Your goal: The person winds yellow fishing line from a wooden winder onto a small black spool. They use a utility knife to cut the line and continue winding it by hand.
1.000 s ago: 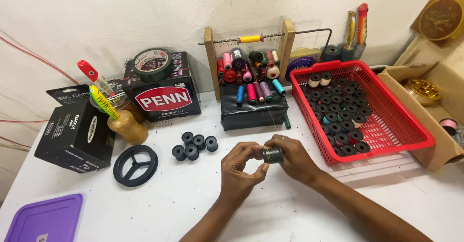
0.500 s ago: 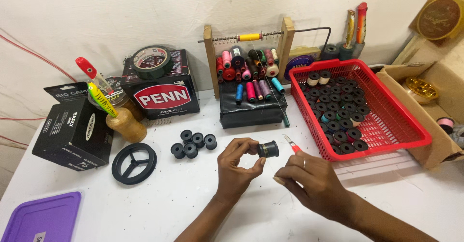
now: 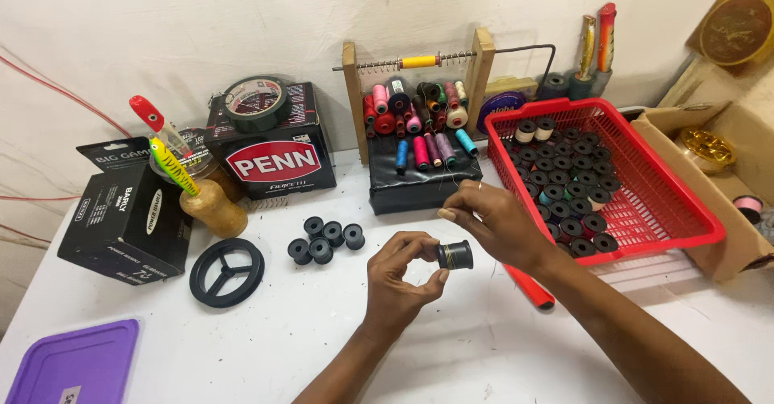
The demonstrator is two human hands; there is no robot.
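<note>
Right hand (image 3: pixel 493 222) rose above the black spool (image 3: pixel 455 255).

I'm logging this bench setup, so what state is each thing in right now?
Left hand: grip pinching the black spool.
Black spool: held above the table, on its side.
Right hand: fingertips pinched together, above the spool.
Red basket: open, partly filled with spools.
Purple lid: lying flat.

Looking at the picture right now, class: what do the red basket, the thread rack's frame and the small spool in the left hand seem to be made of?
Red basket: moulded plastic, glossy, with a grid mesh.
Thread rack: bare pale wood posts, matte.
Small spool, pinched in the left hand: probably black plastic, slightly shiny, wound with dark thread.
</note>
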